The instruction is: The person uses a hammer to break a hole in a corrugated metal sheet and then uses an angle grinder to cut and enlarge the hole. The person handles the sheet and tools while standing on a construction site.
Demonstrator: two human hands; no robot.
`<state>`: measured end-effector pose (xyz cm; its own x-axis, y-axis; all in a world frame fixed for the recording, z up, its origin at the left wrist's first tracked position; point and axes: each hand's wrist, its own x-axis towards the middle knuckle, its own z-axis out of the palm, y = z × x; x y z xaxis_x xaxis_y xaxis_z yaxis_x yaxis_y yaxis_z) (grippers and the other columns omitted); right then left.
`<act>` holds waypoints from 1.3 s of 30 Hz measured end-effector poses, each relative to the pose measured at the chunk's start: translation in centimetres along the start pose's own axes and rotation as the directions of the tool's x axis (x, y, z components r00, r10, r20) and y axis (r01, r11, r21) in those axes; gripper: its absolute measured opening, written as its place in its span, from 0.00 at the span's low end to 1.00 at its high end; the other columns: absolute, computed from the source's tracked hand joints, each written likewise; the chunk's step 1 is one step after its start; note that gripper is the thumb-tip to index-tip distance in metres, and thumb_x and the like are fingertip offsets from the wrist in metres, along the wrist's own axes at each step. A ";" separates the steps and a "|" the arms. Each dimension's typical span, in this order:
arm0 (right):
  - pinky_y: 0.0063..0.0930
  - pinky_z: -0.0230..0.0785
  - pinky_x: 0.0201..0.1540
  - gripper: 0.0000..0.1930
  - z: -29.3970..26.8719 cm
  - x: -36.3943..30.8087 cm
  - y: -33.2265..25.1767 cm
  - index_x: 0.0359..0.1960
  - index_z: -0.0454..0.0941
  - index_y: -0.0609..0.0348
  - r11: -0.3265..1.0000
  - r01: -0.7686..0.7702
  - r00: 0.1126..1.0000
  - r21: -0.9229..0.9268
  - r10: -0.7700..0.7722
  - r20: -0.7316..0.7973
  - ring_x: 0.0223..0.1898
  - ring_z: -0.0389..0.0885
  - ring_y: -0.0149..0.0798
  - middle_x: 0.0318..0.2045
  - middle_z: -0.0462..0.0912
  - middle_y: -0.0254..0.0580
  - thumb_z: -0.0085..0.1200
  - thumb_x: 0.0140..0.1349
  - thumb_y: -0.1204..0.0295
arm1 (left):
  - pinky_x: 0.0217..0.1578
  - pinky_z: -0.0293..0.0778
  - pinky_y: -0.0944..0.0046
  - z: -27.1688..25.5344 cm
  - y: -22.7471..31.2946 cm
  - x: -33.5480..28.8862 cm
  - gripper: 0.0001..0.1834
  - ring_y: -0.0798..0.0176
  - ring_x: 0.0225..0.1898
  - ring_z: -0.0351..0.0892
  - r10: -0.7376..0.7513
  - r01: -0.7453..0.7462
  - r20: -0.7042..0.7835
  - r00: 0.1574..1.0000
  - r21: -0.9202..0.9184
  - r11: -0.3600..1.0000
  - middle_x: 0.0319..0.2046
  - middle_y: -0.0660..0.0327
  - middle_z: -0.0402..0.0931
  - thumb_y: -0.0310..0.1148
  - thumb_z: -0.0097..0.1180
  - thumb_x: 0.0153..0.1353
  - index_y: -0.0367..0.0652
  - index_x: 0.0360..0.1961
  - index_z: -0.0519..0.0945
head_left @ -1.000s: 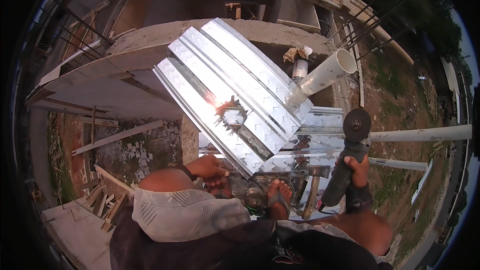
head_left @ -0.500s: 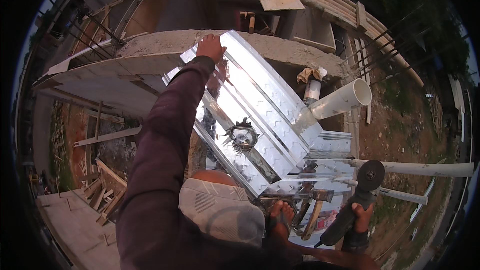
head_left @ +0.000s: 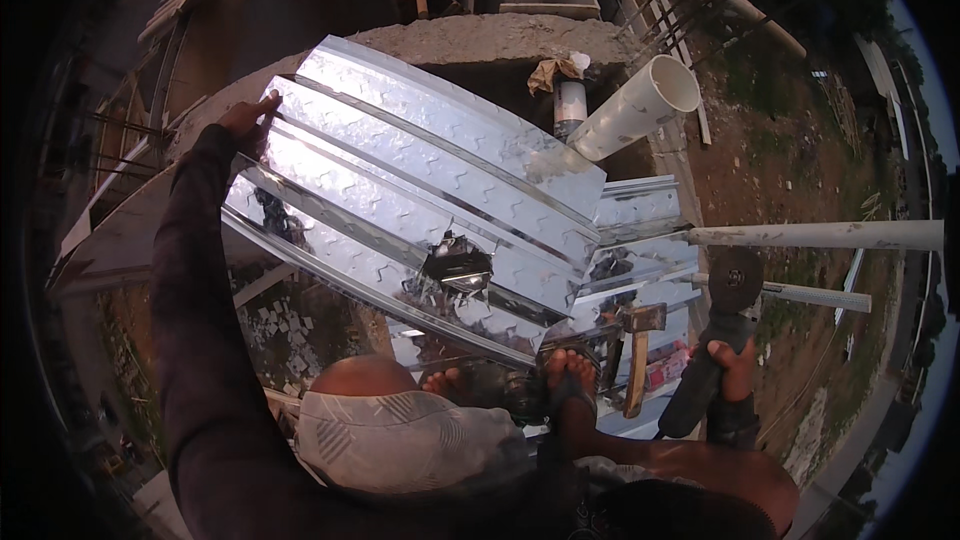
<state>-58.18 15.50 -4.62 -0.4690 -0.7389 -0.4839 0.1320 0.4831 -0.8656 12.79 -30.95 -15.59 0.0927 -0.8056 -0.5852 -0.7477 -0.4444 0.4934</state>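
A shiny ribbed metal decking sheet [head_left: 400, 165] lies slanted in front of me. My left hand [head_left: 250, 118] grips its far left edge, the fingers curled over the rim. Toward the sheet's near side is a rough hole [head_left: 458, 262] with jagged, bent-up edges. My right hand [head_left: 735, 370] is wrapped round the body of a dark angle grinder [head_left: 690, 385], held to the right of my foot. The grinder's disc [head_left: 738, 278] points away from me, apart from the sheet. A wooden-handled hammer [head_left: 638, 350] lies between my foot and the grinder.
A wide white plastic pipe [head_left: 640, 107] rises beyond the sheet's right end, beside a smaller capped pipe [head_left: 570, 105]. Thin pipes [head_left: 820, 234] stick out right. Behind runs a rough concrete ledge [head_left: 470, 38]; rebar rods [head_left: 690, 10] stand at upper right. Bare ground lies far below.
The sheet has swung counterclockwise, its far end moving left with my left hand on it. My view has shifted too. The grinder stays in my right hand.
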 end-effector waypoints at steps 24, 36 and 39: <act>0.30 0.77 0.43 0.28 7.0 5.6 -3.2 0.53 0.67 0.64 0.985 0.133 0.924 -0.108 -0.084 0.373 0.38 0.81 0.34 0.42 0.79 0.41 0.64 0.49 0.79 | 0.37 0.70 0.51 18.8 -18.7 -24.3 0.45 0.48 0.30 0.77 -0.256 0.152 -0.682 0.685 -0.210 0.966 0.24 0.44 0.79 0.68 0.45 0.65 0.26 0.28 0.82; 0.34 0.78 0.40 0.25 7.2 5.9 -2.3 0.51 0.70 0.64 0.992 0.074 0.926 -0.099 -0.031 0.377 0.36 0.82 0.38 0.39 0.80 0.42 0.63 0.50 0.77 | 0.49 0.71 0.45 19.7 -10.0 -21.2 0.26 0.40 0.50 0.74 0.261 0.085 -0.710 0.654 0.411 0.907 0.50 0.44 0.72 0.42 0.64 0.58 0.34 0.50 0.73; 0.34 0.79 0.37 0.24 7.5 6.1 -0.9 0.49 0.71 0.63 0.984 0.124 0.934 -0.131 -0.071 0.351 0.33 0.82 0.37 0.36 0.80 0.41 0.64 0.49 0.75 | 0.55 0.70 0.50 21.2 -1.4 -16.2 0.24 0.41 0.54 0.72 0.648 -0.440 -0.467 0.602 0.484 0.757 0.52 0.46 0.72 0.36 0.65 0.57 0.35 0.51 0.74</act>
<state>-54.64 7.08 -7.77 -0.1412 -0.8892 -0.4353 -0.0428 0.4448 -0.8946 -1.60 -8.97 -20.48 -0.1217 -0.9557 0.2680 -0.9246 0.2074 0.3195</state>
